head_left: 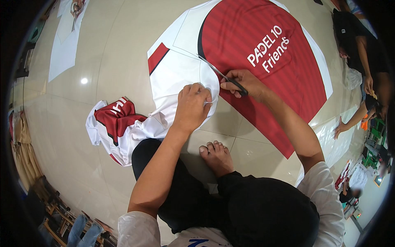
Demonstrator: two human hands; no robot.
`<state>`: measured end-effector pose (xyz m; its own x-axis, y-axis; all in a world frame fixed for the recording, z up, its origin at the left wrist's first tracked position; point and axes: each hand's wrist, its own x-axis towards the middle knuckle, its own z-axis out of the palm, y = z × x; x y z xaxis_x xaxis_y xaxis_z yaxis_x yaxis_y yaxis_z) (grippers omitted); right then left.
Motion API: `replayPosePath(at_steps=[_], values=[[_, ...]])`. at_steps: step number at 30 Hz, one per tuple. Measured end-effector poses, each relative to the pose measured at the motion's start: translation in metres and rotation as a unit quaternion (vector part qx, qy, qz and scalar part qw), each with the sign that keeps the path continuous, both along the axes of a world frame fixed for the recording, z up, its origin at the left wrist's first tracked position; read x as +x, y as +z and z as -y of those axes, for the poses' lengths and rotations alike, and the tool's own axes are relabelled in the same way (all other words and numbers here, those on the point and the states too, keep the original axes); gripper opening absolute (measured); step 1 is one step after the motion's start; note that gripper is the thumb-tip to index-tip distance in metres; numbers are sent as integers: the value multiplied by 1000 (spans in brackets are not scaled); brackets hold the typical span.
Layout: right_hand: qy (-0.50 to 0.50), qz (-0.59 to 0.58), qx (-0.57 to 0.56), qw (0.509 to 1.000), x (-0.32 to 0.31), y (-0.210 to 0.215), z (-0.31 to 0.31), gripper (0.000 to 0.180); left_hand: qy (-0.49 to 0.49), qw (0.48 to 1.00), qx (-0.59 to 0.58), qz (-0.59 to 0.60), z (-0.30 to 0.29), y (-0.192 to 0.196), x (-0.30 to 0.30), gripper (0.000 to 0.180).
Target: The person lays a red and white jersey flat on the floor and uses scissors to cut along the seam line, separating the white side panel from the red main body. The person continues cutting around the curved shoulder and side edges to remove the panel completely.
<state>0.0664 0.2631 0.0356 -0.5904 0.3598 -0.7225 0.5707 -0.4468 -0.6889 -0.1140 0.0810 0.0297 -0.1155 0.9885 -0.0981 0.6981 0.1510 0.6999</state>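
My right hand [242, 84] grips a pair of scissors [237, 84] with dark handles. Their blades point up and left, along the border between a white part and a red part of a printed fabric sheet. The red panel [230, 37] carries white lettering and a dark curved edge. On the white fabric [175, 86], just left of the blades, my left hand [193, 105] has its fingers curled and pinches the cloth by its edge. Thin outlines cross the white area, and a small red block [157, 59] marks its left side.
Beside my left knee lies a crumpled red and white piece [119, 117]. My bare foot [217, 157] rests on the tiled floor [61, 136] below the sheet. Another person's hand [77, 7] cuts white material at upper left. Other people [357, 41] work along the right.
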Motion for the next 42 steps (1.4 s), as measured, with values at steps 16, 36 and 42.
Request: replayPosePath(at_steps=[16,36,42], values=[[37,2,16,999,-5,-1,-8,36,-3,1000,1,4,-1,1,1,20],[36,-4,7,999,-15,-1,-13,33,4,1000,3,11,0,1,0,20],[43,5,12,999,-14,-4,-14,35,6,1000,1,9,0,2,1,20]])
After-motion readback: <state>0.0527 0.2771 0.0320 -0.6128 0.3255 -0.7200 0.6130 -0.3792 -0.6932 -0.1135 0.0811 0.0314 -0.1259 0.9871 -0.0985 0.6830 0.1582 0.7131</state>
